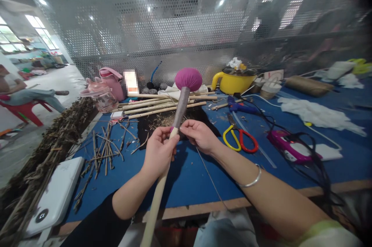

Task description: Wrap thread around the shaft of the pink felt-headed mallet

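Note:
My left hand [161, 147] is wrapped round a pale wooden stick [157, 200] that slants up from my lap. The stick's upper end carries a round head covered in purple cloth [188, 79]. Grey thread is wound tightly over the neck [181, 107] below the head, and a bit of purple cloth shows at its lower edge. My right hand [200, 135] is closed in a pinch beside the lower end of the winding. From it a loose grey thread [209, 173] runs down past the table's front edge. The fingertips partly hide where thread and stick meet.
Scissors [240, 138], a blue glue gun [244, 106] and a purple device with cables [290, 146] lie to the right. Thin twigs [106, 150] and a white power bank [56, 196] lie left. Behind are wooden sticks [162, 103], a yellow pot [236, 83] and a perforated metal screen [174, 26].

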A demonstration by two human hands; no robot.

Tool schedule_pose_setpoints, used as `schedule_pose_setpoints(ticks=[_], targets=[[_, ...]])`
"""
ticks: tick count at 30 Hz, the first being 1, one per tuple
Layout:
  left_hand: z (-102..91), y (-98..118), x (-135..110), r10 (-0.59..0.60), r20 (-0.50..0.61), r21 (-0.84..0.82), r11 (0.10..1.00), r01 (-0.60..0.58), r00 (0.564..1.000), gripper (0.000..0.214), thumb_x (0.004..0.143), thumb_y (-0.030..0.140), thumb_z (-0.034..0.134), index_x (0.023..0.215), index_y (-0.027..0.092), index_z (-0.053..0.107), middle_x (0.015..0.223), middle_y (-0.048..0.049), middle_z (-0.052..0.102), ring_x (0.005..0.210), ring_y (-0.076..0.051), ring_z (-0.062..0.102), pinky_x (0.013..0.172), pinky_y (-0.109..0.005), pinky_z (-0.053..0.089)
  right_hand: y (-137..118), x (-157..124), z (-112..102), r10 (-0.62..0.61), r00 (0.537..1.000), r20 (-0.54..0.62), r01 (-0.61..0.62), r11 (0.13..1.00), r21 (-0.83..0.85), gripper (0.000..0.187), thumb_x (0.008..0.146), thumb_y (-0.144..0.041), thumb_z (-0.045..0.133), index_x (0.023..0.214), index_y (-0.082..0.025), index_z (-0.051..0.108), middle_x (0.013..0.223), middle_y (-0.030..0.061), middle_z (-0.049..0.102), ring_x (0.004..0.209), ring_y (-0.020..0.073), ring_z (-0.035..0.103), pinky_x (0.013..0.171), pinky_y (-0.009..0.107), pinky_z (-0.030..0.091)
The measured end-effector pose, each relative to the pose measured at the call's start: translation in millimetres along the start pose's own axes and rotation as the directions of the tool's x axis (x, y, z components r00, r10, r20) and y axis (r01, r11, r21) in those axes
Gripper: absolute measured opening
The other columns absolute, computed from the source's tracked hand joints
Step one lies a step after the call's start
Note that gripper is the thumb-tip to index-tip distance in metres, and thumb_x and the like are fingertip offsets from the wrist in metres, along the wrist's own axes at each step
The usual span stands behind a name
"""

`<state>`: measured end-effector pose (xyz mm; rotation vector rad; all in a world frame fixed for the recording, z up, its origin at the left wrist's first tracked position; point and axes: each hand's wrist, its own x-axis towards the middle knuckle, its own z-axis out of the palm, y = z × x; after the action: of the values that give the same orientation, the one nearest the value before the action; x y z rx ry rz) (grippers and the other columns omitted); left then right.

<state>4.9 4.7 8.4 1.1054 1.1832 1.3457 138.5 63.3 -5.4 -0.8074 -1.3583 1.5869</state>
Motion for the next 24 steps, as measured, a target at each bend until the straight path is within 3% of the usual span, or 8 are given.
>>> schedule_pose_setpoints(ticks=[6,10,12,13,16,19,21,24], targets=[[-0.3,2,0,-0.031,0.166,-0.195,0.979,0.064,0.986,0.032,0.069,0.036,0.063,0.088,0.016,0.047,0.077,-0.0019,0.063,0.038,-0.004,0.046,0.031,-0.016,0.035,-4,0,-4,0.044,0.987,0.156,-0.064,0.99,0.123,0.038,0.069,-0.037,0.066,0.097,-0.015,0.051,0.051,-0.0059,0.05,0.033,0.0023,0.021,0.032,0.017,0.01],[-2.1,-1,3,-0.232,0.314,-0.101,0.956,0.276,0.921,0.029,0.076,0.04,0.053,0.09,0.015,0.05,0.083,-0.0072,0.064,0.047,-0.008,0.055,0.039,-0.017,0.041,-1,0,-6,0.073,0.989,0.126,-0.085,0.992,0.096,0.028,0.068,-0.036,0.067,0.078,-0.014,0.052,0.044,-0.0084,0.041,0.032,0.0021,0.02,0.032,0.018,0.009],[-2.3,-5,3,-0.307,0.282,0.045,0.951,0.307,0.909,0.032,0.079,0.045,0.047,0.092,0.015,0.05,0.086,-0.0086,0.063,0.05,-0.009,0.057,0.04,-0.018,0.041,1,1,-6,0.068,0.997,0.025,-0.069,0.996,0.049,0.028,0.065,-0.035,0.068,0.07,-0.014,0.05,0.041,-0.0097,0.036,0.032,0.0021,0.021,0.032,0.019,0.01],[-2.4,-8,3,-0.284,0.227,0.132,0.957,0.26,0.931,0.035,0.079,0.047,0.046,0.094,0.016,0.049,0.088,-0.0085,0.062,0.049,-0.009,0.056,0.039,-0.019,0.04,2,2,-5,0.076,0.997,-0.01,-0.076,0.997,0.031,0.029,0.064,-0.035,0.069,0.069,-0.015,0.049,0.041,-0.0098,0.036,0.031,0.0022,0.021,0.032,0.019,0.01],[-3.3,-14,2,0.024,0.053,0.384,0.922,-0.042,0.998,0.04,0.072,0.045,0.057,0.1,0.018,0.049,0.087,-0.005,0.061,0.052,-0.009,0.055,0.045,-0.02,0.04,5,3,-1,0.101,0.994,-0.042,-0.101,0.995,0.016,0.029,0.064,-0.035,0.069,0.07,-0.014,0.049,0.043,-0.0092,0.039,0.032,0.0023,0.023,0.032,0.019,0.012],[-5.0,-16,1,0.211,0.025,0.499,0.845,-0.195,0.977,0.029,0.067,0.037,0.065,0.086,0.017,0.055,0.072,-0.0007,0.06,0.057,-0.01,0.053,0.052,-0.02,0.038,6,2,2,0.095,0.995,-0.039,-0.095,0.995,0.014,0.029,0.063,-0.034,0.07,0.071,-0.014,0.05,0.045,-0.0084,0.041,0.033,0.0024,0.028,0.034,0.019,0.017],[-5.3,-16,2,0.161,0.038,0.447,0.88,-0.161,0.986,0.024,0.068,0.037,0.064,0.076,0.016,0.056,0.061,0.0008,0.057,0.053,-0.009,0.051,0.049,-0.02,0.036,5,2,4,0.082,0.996,-0.045,-0.082,0.997,0.008,0.03,0.063,-0.034,0.07,0.071,-0.014,0.05,0.046,-0.008,0.043,0.035,0.003,0.032,0.036,0.019,0.021],[-3.5,-15,4,-0.027,0.063,0.202,0.979,0.014,0.998,0.028,0.07,0.041,0.062,0.076,0.015,0.052,0.058,0.001,0.057,0.044,-0.008,0.049,0.043,-0.019,0.035,0,3,7,0.035,0.999,-0.015,-0.035,0.999,-0.002,0.032,0.064,-0.036,0.07,0.074,-0.014,0.049,0.051,-0.0051,0.05,0.041,0.0058,0.041,0.039,0.019,0.028]])
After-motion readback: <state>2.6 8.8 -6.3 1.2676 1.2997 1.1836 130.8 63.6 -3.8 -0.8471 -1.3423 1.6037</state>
